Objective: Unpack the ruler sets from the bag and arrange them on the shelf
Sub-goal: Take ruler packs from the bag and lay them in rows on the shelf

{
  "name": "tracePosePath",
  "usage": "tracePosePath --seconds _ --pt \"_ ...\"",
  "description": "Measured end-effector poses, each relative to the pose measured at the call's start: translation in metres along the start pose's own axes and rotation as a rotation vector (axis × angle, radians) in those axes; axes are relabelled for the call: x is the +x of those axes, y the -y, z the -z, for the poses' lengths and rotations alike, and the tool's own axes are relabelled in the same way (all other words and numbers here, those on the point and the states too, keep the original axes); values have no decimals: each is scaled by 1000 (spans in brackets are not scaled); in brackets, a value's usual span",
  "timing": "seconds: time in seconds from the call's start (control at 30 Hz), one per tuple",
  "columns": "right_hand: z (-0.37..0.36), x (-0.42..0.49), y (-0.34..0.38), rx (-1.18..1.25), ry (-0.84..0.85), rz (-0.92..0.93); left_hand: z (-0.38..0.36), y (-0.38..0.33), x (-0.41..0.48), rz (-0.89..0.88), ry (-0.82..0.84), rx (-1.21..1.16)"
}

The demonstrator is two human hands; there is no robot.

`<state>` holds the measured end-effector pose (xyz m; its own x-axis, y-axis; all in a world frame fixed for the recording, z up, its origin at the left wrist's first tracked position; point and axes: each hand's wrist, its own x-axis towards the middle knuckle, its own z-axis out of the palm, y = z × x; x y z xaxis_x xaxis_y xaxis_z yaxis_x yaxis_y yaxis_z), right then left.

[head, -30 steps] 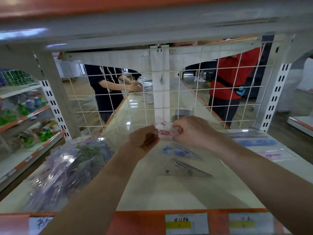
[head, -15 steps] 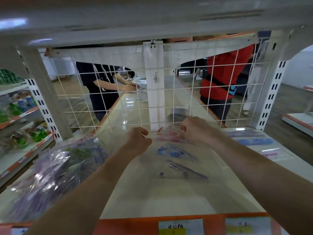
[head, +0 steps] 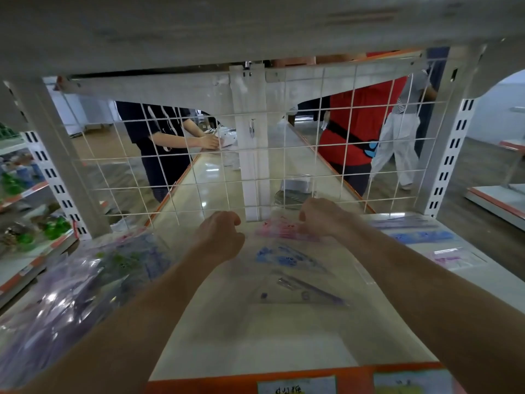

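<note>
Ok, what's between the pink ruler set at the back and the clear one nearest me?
In the head view, a blue ruler set lies flat on the shelf between them.

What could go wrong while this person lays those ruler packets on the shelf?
1. The right hand holds the pink ruler set close against the wire grid; pushed further, a corner might poke through the mesh.
2. The blue ruler set and clear ruler set lie in that hand's path back; withdrawing low could drag them askew.
3. The bag, full and slippery-looking, lies by the left edge of the shelf and might slide off.
</note>
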<state>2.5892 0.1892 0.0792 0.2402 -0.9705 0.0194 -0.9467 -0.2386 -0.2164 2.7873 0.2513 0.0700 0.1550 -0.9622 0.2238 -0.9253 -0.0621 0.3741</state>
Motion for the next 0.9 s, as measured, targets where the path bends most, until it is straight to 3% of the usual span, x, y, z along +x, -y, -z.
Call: tracePosePath --seconds 0.37,0.67,0.9 --pt "16 -9 19 -13 49 93 20 6 -18 23 -31 20" --pt "9 -58 119 160 189 379 69 49 -60 122 -28 -101" --pt "-23 -73 173 223 307 389 98 81 -96 271 -110 -161"
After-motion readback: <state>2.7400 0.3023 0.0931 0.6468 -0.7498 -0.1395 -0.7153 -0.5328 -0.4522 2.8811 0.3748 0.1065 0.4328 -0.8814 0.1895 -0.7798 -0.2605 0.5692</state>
